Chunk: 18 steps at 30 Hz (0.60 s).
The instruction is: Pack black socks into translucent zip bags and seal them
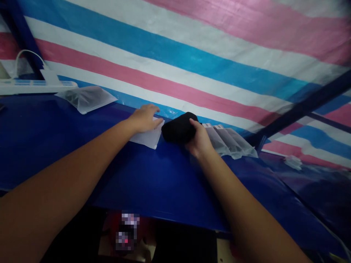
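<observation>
A soft-looking black bundle (177, 128) is in my right hand (201, 140), with the thumb on its near top corner; its exact kind does not show. My left hand (145, 117) reaches over a frosted white zip bag (148, 138) that lies flat on the blue table. The left fingers are apart, with the thumb over the bag's right side. Right beside my right hand, several frosted bags with dark contents and white labels (230, 142) lie in an overlapping row.
Another frosted bag (89, 98) lies at the back left of the blue table (153, 182), near a white power strip (35, 87) with a plugged-in cable. A striped plastic sheet (175, 73) hangs behind. Dark blue metal posts (301, 104) stand at both sides.
</observation>
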Each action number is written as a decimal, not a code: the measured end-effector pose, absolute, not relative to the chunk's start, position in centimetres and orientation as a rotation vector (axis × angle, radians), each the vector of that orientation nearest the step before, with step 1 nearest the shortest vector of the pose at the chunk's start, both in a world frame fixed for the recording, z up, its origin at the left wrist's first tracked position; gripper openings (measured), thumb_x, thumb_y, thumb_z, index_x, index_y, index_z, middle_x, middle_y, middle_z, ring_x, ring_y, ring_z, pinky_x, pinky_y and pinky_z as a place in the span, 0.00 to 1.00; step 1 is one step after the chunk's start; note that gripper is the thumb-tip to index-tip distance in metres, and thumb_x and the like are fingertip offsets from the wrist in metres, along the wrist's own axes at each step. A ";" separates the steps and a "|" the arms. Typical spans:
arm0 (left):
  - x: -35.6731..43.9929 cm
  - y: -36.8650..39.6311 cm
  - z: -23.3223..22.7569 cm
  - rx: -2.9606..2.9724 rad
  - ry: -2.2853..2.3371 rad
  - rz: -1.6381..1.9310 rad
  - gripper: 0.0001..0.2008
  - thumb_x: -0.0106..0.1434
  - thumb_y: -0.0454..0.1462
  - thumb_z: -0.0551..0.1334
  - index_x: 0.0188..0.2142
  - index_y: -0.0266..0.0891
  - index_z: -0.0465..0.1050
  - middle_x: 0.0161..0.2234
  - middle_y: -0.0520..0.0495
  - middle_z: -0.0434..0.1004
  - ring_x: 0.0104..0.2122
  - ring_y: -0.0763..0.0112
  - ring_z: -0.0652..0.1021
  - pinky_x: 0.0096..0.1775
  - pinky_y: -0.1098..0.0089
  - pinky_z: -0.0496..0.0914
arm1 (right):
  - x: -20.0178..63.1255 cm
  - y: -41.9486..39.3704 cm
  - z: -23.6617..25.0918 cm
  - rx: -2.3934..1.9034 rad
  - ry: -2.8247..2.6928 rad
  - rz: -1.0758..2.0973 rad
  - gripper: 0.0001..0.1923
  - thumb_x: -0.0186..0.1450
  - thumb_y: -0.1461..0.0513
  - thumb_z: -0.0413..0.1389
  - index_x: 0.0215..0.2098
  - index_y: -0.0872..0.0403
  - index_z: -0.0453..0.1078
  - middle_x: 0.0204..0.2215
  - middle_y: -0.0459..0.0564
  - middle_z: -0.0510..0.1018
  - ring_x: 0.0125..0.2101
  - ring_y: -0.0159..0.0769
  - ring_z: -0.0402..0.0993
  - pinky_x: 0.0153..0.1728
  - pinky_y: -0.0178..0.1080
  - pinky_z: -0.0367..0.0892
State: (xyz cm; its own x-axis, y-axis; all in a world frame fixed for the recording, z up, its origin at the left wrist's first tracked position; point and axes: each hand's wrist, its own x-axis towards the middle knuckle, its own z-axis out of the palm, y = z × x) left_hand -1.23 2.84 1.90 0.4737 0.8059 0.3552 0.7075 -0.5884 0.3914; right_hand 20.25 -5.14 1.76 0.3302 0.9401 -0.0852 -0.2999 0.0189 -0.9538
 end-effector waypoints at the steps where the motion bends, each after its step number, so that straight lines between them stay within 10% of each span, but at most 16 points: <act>1: -0.6 2.5 1.4 2.567 1.279 0.611 0.28 0.67 0.51 0.57 0.62 0.42 0.67 0.66 0.37 0.63 0.66 0.48 0.62 0.64 0.53 0.56 | 20.2 -5.1 1.7 -1.155 -0.716 1.114 0.21 0.56 0.52 0.62 0.47 0.48 0.72 0.49 0.53 0.80 0.47 0.50 0.77 0.39 0.46 0.76; 10: -1.3 3.6 -0.9 2.529 1.475 0.291 0.43 0.68 0.61 0.41 0.70 0.35 0.54 0.72 0.32 0.48 0.71 0.45 0.49 0.67 0.45 0.47 | 20.1 -5.2 1.6 -1.194 -0.684 1.125 0.22 0.56 0.51 0.63 0.48 0.49 0.72 0.47 0.54 0.80 0.44 0.49 0.78 0.37 0.47 0.75; 18: -1.8 4.0 -0.8 2.457 1.543 0.251 0.44 0.62 0.69 0.41 0.71 0.55 0.53 0.74 0.44 0.42 0.71 0.36 0.43 0.64 0.31 0.37 | 20.0 -5.3 1.5 -1.204 -0.674 1.119 0.22 0.56 0.51 0.64 0.47 0.49 0.72 0.49 0.55 0.79 0.44 0.49 0.78 0.37 0.47 0.76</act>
State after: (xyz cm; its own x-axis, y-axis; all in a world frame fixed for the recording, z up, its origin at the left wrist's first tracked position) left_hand -1.78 4.05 -0.83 0.4309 0.9021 0.0228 0.8629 -0.4194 0.2819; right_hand 20.01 -5.34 1.51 0.3492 0.9261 -0.1427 -0.3070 -0.0308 -0.9512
